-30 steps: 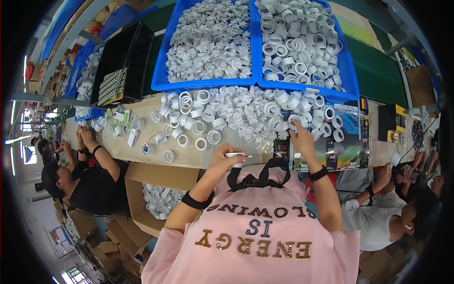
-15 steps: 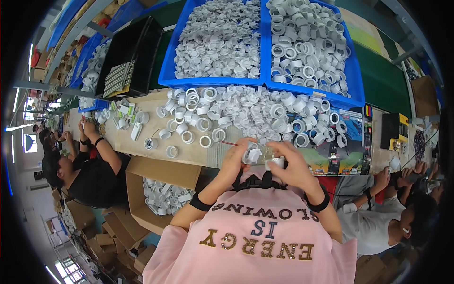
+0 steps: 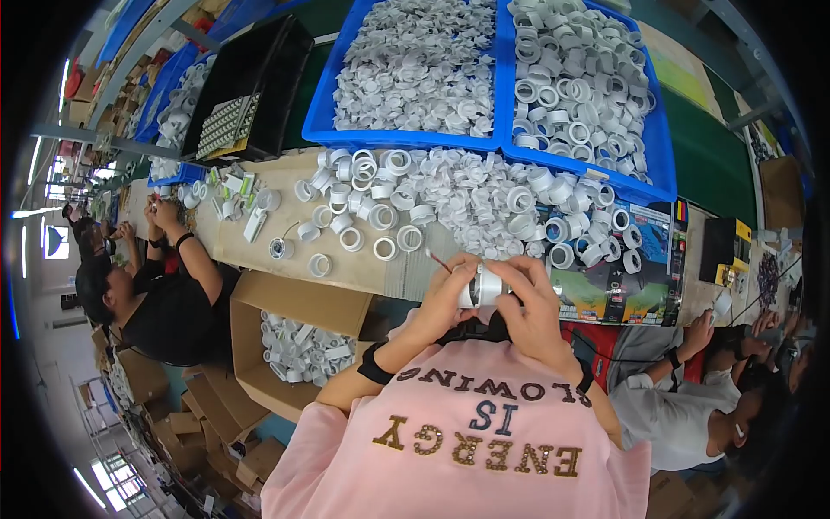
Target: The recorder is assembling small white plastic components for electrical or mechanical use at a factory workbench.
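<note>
In front of my chest, my left hand [image 3: 446, 301] is closed around a white plastic cylinder [image 3: 471, 291]. My right hand [image 3: 533, 304] grips the same cylinder from the other side, thumb and fingers bent over its top and edge. A thin reddish stick or wire [image 3: 439, 262] with a pale tip pokes up beside my left fingers; I cannot make out how it is attached. Just beyond my hands lies a heap of small thin white plastic pieces [image 3: 462, 195]. White rings [image 3: 386, 248] are scattered to its left, and more lie to its right.
Two blue bins, one of thin pieces [image 3: 406, 141] and one of white rings [image 3: 588, 169], stand at the back. A cardboard box [image 3: 285, 296] with white parts sits at my left. A black crate [image 3: 259, 65] is farther left. Co-workers sit on both sides.
My hands have come together: the white ring in my left hand and the white part in my right now meet as one cylinder. The view has shifted slightly.
</note>
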`<action>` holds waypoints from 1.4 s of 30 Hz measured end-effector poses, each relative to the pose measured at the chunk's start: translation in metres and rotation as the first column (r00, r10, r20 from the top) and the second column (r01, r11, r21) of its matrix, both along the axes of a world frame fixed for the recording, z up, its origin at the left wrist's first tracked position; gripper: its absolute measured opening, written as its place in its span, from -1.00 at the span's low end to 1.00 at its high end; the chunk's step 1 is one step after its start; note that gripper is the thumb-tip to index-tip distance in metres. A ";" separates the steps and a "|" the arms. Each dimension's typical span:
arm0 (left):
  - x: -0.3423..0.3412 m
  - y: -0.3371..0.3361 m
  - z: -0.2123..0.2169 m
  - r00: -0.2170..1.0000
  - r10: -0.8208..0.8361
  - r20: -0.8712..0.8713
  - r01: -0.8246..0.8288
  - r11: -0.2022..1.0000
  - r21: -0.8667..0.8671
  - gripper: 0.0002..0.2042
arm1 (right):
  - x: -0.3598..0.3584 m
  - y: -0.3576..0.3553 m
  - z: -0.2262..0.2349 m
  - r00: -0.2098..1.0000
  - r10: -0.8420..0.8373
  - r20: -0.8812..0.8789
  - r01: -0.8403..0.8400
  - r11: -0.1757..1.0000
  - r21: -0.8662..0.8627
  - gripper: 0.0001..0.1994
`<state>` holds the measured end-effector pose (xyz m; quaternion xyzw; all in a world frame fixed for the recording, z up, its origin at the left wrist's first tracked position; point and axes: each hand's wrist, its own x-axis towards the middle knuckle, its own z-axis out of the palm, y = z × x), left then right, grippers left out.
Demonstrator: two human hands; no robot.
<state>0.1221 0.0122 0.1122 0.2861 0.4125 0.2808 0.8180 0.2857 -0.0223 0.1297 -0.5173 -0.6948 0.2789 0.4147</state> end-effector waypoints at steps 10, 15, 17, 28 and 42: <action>-0.003 -0.004 -0.001 0.936 0.229 -0.269 -0.036 0.819 0.572 -0.68 | 0.003 0.000 -0.003 0.537 -0.276 -0.797 -0.491 0.666 -0.561 -0.56; -0.008 -0.003 -0.001 0.909 0.240 -0.340 -0.020 0.840 0.542 -0.66 | 0.002 -0.005 -0.005 0.753 -0.088 -0.652 -0.258 0.872 -0.416 -0.48; -0.004 -0.004 0.005 0.914 0.232 -0.334 0.002 0.819 0.573 -0.59 | 0.001 -0.004 -0.008 0.770 -0.050 -0.637 -0.262 0.884 -0.386 -0.46; -0.005 -0.010 0.023 0.907 0.249 -0.340 -0.013 0.823 0.568 -0.65 | -0.001 -0.005 0.001 0.928 0.062 -0.368 -0.139 0.973 -0.185 -0.43; -0.007 -0.007 0.039 0.841 0.335 -0.424 0.110 0.662 0.741 -0.65 | -0.005 0.000 0.006 0.984 0.130 -0.124 -0.116 0.987 0.111 -0.43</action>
